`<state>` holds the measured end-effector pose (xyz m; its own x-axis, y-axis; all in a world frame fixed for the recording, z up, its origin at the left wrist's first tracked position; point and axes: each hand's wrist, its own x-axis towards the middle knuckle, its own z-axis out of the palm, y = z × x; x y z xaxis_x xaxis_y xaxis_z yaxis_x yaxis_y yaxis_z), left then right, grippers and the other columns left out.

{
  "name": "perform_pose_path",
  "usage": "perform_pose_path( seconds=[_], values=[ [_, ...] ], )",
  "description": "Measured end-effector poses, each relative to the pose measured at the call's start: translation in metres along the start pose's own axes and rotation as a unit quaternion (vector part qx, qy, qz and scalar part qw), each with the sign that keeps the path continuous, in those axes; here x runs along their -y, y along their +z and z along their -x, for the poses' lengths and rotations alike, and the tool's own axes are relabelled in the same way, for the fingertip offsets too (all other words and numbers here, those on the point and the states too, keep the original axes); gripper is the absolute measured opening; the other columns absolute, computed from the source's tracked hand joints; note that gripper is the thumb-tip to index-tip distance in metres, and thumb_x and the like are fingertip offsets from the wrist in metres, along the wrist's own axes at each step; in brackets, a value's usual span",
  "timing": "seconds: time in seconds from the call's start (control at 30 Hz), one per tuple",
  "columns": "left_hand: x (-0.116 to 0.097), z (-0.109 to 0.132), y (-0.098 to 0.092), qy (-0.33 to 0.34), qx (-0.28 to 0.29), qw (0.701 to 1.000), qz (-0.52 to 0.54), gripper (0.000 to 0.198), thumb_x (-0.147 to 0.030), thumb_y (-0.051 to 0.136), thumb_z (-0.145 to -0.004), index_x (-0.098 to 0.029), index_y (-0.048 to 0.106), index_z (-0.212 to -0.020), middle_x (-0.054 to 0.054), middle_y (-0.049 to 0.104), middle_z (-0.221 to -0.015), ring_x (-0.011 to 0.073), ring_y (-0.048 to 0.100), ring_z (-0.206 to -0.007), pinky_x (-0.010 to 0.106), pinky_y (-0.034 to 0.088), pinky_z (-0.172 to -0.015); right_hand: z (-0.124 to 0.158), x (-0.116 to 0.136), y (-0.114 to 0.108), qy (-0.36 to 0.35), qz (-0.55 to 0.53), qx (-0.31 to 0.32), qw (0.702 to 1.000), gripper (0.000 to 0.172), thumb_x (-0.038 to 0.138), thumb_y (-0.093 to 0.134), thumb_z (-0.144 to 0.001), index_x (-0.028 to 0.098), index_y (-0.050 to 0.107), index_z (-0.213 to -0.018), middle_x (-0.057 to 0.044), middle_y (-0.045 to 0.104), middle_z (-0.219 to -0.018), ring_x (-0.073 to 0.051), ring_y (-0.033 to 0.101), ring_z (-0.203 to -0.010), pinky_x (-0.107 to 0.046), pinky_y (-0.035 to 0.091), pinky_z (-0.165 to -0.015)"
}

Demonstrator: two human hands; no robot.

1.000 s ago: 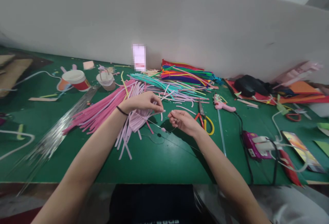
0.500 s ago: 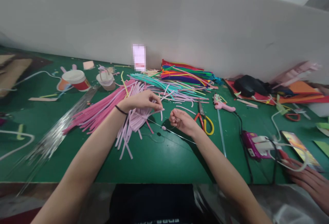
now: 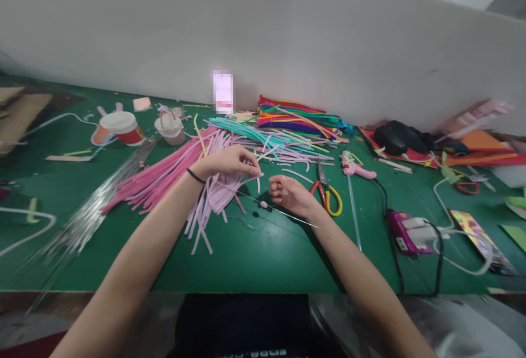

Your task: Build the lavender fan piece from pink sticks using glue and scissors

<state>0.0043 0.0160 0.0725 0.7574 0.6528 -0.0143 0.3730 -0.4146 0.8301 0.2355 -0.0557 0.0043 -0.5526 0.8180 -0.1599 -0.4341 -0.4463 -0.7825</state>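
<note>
The left hand (image 3: 238, 162) is pinching 1 lilac strip (image 3: 250, 179); whether the curled right hand (image 3: 292, 195) is holding anything, I cannot tell.

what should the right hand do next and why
Probably ease the right hand toward the tip of the pale lilac pipe cleaner: the left hand appears to pinch it near that tip, which points toward the right hand's curled fingers, a short gap away.

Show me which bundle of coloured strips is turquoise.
The turquoise bundle just beyond the left hand. Its blue-green strips differ from the pink bundle spreading leftward and the multicoloured bundle by the wall.
</note>
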Motion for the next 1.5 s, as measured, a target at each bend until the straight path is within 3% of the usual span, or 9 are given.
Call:
perform_pose_path(
  seconds=[0.2,0.37,0.5,0.6,0.67,0.73,0.87,0.97,1.5],
  values=[
    [0.000,0.001,0.001,0.002,-0.003,1.000,0.024,0.027,-0.043,0.070,-0.077,-0.017,0.075,-0.081,0.004,0.071,-0.077,0.0152,0.064,-0.075,0.025,0.046,-0.070,-0.001,-0.004,0.004,-0.056,-0.028,0.012,0.998,0.029,0.043,0.079,-0.071,0.019,0.063,-0.069,0.003,0.050,-0.067,-0.009,0.047,-0.063,-0.019,0.036,-0.052],
    [0.002,0.000,0.001,0.003,0.001,0.999,0.032,0.026,-0.042,0.071,-0.076,-0.017,0.075,-0.079,0.003,0.071,-0.076,0.0145,0.063,-0.072,0.025,0.045,-0.068,-0.002,-0.004,0.002,-0.045,-0.007,-0.010,0.999,0.031,0.045,0.081,-0.069,0.019,0.068,-0.081,0.001,0.054,-0.072,-0.008,0.047,-0.064,-0.020,0.038,-0.054],
    [0.003,0.000,0.001,0.004,0.002,1.000,0.028,0.026,-0.042,0.070,-0.077,-0.017,0.075,-0.080,0.003,0.071,-0.076,0.0139,0.062,-0.070,0.024,0.044,-0.066,-0.003,-0.003,0.001,-0.056,0.006,-0.011,0.998,0.031,0.046,0.078,-0.071,0.019,0.064,-0.073,0.002,0.053,-0.069,-0.009,0.048,-0.062,-0.020,0.037,-0.052],
    [0.004,0.000,0.000,0.008,0.001,1.000,0.017,0.027,-0.043,0.069,-0.078,-0.017,0.074,-0.080,0.003,0.071,-0.074,0.0137,0.062,-0.069,0.024,0.043,-0.066,-0.002,0.002,0.001,-0.067,0.079,-0.050,0.993,0.027,0.045,0.076,-0.073,0.021,0.067,-0.079,0.001,0.060,-0.075,-0.010,0.052,-0.064,-0.021,0.038,-0.053],
    [0.004,-0.001,-0.001,0.006,0.008,1.000,0.003,0.028,-0.044,0.068,-0.078,-0.017,0.074,-0.080,0.002,0.070,-0.074,0.0136,0.062,-0.069,0.024,0.043,-0.065,-0.001,0.007,0.001,-0.098,0.187,-0.084,0.974,0.026,0.041,0.076,-0.073,0.022,0.070,-0.090,-0.001,0.066,-0.082,-0.011,0.055,-0.066,-0.023,0.040,-0.055],
    [0.004,-0.002,0.000,0.006,0.018,1.000,-0.016,0.029,-0.045,0.067,-0.079,-0.017,0.073,-0.080,0.003,0.071,-0.074,0.0138,0.062,-0.068,0.024,0.043,-0.064,0.000,0.012,0.002,-0.146,0.315,-0.110,0.931,0.027,0.038,0.075,-0.074,0.023,0.071,-0.096,-0.002,0.069,-0.083,-0.012,0.057,-0.066,-0.025,0.042,-0.057],
    [0.003,-0.003,0.003,0.018,0.023,0.999,-0.044,0.031,-0.046,0.064,-0.080,-0.017,0.073,-0.080,0.003,0.071,-0.074,0.0144,0.062,-0.069,0.024,0.043,-0.064,0.004,0.017,0.005,-0.226,0.502,-0.155,0.820,0.013,0.032,0.068,-0.079,0.021,0.072,-0.086,-0.002,0.068,-0.075,-0.014,0.059,-0.066,-0.028,0.043,-0.061],
    [0.003,-0.004,0.005,0.029,0.021,0.998,-0.051,0.027,-0.043,0.065,-0.080,-0.017,0.074,-0.079,0.003,0.072,-0.074,0.0144,0.064,-0.069,0.024,0.044,-0.067,0.007,0.019,0.010,-0.253,0.562,-0.144,0.774,0.010,0.029,0.065,-0.081,0.022,0.071,-0.084,-0.002,0.068,-0.073,-0.015,0.059,-0.066,-0.028,0.043,-0.060],
    [0.003,-0.006,0.009,0.006,0.044,0.999,-0.032,0.026,-0.042,0.067,-0.078,-0.017,0.075,-0.081,0.004,0.072,-0.076,0.0159,0.065,-0.073,0.024,0.045,-0.066,0.010,0.020,0.014,-0.289,0.617,-0.145,0.718,0.021,0.037,0.066,-0.083,0.022,0.064,-0.069,-0.002,0.067,-0.069,-0.017,0.059,-0.065,-0.031,0.041,-0.065]
  ],
)
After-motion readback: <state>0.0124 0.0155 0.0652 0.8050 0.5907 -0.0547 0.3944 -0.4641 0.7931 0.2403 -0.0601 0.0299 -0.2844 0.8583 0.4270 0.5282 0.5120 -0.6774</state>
